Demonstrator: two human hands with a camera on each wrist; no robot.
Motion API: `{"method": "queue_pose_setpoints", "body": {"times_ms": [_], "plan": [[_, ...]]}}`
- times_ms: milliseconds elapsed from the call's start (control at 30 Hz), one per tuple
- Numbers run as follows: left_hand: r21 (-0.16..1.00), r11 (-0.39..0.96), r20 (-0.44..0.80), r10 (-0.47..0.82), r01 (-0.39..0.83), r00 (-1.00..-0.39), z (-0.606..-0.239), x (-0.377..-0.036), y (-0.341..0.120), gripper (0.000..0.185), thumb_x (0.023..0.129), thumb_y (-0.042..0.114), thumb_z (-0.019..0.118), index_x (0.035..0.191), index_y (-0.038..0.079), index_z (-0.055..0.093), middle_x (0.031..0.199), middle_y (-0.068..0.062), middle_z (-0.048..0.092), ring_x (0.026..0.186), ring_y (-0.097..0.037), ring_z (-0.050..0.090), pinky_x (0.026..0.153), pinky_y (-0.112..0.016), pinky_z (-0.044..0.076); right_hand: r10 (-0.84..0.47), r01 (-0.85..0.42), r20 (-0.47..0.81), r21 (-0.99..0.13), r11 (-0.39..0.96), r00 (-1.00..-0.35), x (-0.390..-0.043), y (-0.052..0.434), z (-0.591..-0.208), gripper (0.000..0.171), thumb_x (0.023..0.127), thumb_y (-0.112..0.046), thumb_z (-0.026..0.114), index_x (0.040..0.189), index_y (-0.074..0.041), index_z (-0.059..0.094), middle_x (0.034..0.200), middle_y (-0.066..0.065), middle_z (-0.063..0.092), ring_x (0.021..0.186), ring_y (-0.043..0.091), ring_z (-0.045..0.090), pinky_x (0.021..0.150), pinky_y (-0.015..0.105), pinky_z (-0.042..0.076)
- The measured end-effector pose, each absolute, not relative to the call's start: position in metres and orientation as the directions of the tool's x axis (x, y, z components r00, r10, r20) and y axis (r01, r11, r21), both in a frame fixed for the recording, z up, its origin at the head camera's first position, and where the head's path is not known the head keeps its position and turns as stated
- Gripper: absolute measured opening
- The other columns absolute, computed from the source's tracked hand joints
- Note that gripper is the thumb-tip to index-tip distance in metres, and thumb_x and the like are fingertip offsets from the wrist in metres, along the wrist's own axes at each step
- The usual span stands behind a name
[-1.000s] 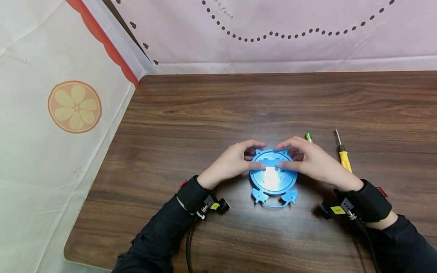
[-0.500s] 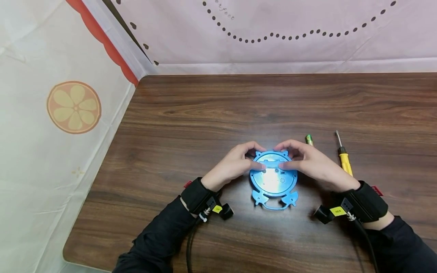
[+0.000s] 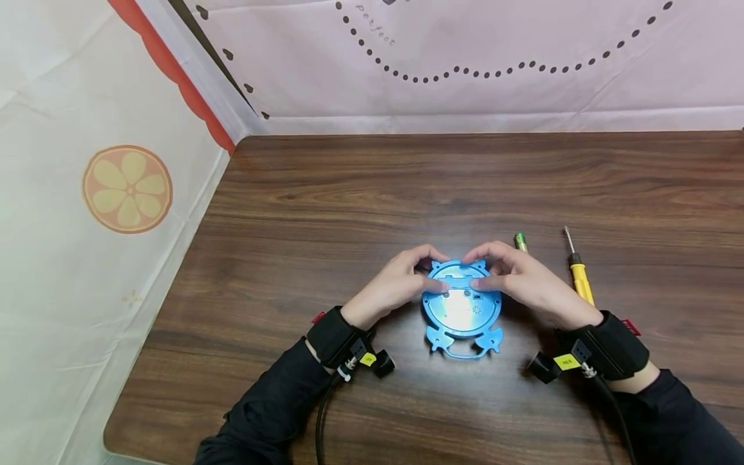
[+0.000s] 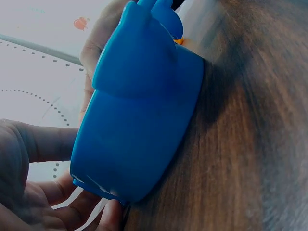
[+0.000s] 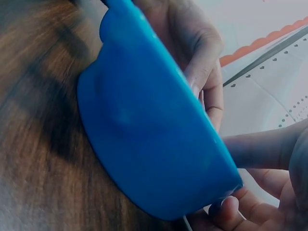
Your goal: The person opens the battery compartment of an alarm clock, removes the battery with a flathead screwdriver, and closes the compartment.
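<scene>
The blue toy clock (image 3: 463, 303) lay face down on the bench (image 3: 325, 194) and was taken as the landmark for everything around it. To its left, the left hand (image 3: 394, 283) was seen grasping the clock's upper left edge, its fingers curled over the rim and its thumb laid on the small rectangular cover (image 3: 459, 281) near the top of the back. To the clock's right, the right hand (image 3: 526, 279) was seen mirroring that grip, fingers hooked over the upper right edge and thumb pressed on the same cover. Just beyond the right hand a green-tipped battery (image 3: 520, 242) lay loose, and further right of the clock a yellow-handled screwdriver (image 3: 579, 276) was set well apart from it. Trouble was judged likeliest at the cover: if the two thumbs were pushed unevenly, the thin plastic could be jammed askew or a latch tab strained. With only the top edge held, the clock could be skidded toward the person by a hard push. The round battery could be knocked by the right knuckles and rolled away across the bench.
</scene>
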State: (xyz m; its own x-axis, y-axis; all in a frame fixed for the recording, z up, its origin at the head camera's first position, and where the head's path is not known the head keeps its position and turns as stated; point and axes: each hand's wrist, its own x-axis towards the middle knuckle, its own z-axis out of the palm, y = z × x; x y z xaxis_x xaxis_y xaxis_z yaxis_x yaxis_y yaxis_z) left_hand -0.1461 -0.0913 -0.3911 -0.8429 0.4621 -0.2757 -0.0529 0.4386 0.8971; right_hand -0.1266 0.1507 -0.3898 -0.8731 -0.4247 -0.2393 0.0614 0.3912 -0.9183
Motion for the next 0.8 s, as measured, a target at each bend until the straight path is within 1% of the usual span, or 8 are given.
{"method": "queue_pose_setpoints", "body": {"times_ms": [100,200,333,400,500,633,733,800], "plan": [[0.898,0.438,-0.275,0.472,-0.048,-0.838,-0.392,-0.145,-0.092,0.035,0.087,0.010,0.074,0.121,0.011,0.066,0.112,-0.005,0.057,0.105,-0.022,0.051,0.090,-0.037,0.042,-0.416,0.044,-0.237,-0.905,0.422,-0.878,-0.126,0.150,-0.390,0.035,0.096,-0.019,0.070,0.129,-0.009,0.060,0.101,0.010,0.050,0.083,0.025,0.046,0.070,0.034,0.037],[0.899,0.436,-0.270,0.490,-0.036,-0.829,-0.392,-0.144,-0.092,0.035,0.089,0.010,0.072,0.123,0.009,0.064,0.115,-0.006,0.056,0.106,-0.022,0.051,0.091,-0.037,0.042,-0.407,0.031,-0.237,-0.892,0.451,-0.882,-0.125,0.150,-0.390,0.034,0.096,-0.019,0.070,0.128,-0.010,0.061,0.102,0.009,0.051,0.083,0.025,0.046,0.070,0.035,0.037],[0.893,0.451,-0.251,0.521,0.013,-0.816,-0.392,-0.145,-0.094,0.036,0.091,0.012,0.070,0.126,0.008,0.062,0.116,-0.006,0.056,0.104,-0.020,0.050,0.089,-0.034,0.041,-0.400,0.012,-0.226,-0.882,0.472,-0.888,-0.123,0.150,-0.389,0.031,0.096,-0.018,0.069,0.125,-0.010,0.063,0.116,0.010,0.053,0.086,0.025,0.046,0.071,0.036,0.038],[0.882,0.468,-0.236,0.541,0.057,-0.807,-0.392,-0.145,-0.095,0.037,0.093,0.014,0.070,0.128,0.009,0.061,0.115,-0.006,0.056,0.100,-0.021,0.052,0.086,-0.034,0.042,-0.404,-0.006,-0.213,-0.879,0.477,-0.890,-0.122,0.149,-0.390,0.029,0.097,-0.018,0.069,0.124,-0.010,0.064,0.123,0.009,0.053,0.089,0.025,0.046,0.073,0.036,0.038],[0.846,0.508,-0.193,0.578,0.164,-0.793,-0.392,-0.144,-0.098,0.037,0.096,0.018,0.068,0.131,0.009,0.059,0.117,-0.006,0.057,0.101,-0.020,0.052,0.085,-0.033,0.044,-0.426,-0.064,-0.171,-0.873,0.483,-0.889,-0.122,0.150,-0.391,0.026,0.098,-0.019,0.067,0.123,-0.012,0.065,0.126,0.009,0.053,0.092,0.025,0.045,0.074,0.037,0.039],[0.747,0.557,-0.089,0.624,0.362,-0.776,-0.390,-0.141,-0.101,0.041,0.099,0.025,0.066,0.136,0.010,0.058,0.124,-0.004,0.057,0.110,-0.017,0.051,0.092,-0.033,0.044,-0.500,-0.232,-0.065,-0.829,0.508,-0.863,-0.121,0.156,-0.389,0.025,0.099,-0.021,0.068,0.124,-0.016,0.067,0.129,0.007,0.055,0.102,0.023,0.052,0.083,0.041,0.046],[0.650,0.552,0.033,0.666,0.522,-0.745,-0.384,-0.140,-0.103,0.041,0.100,0.024,0.066,0.138,0.010,0.058,0.128,-0.003,0.057,0.116,-0.017,0.051,0.097,-0.034,0.043,-0.599,-0.399,0.017,-0.761,0.512,-0.801,-0.121,0.163,-0.384,0.035,0.097,-0.024,0.071,0.131,-0.018,0.065,0.140,0.008,0.051,0.121,0.026,0.052,0.094,0.050,0.047],[0.592,0.526,0.091,0.709,0.610,-0.699,-0.379,-0.139,-0.106,0.041,0.100,0.023,0.066,0.139,0.011,0.059,0.132,-0.003,0.057,0.121,-0.016,0.050,0.100,-0.034,0.043,-0.671,-0.478,0.037,-0.731,0.487,-0.740,-0.122,0.168,-0.379,0.048,0.094,-0.028,0.075,0.138,-0.019,0.060,0.150,0.009,0.044,0.133,0.030,0.046,0.099,0.055,0.043]]}}
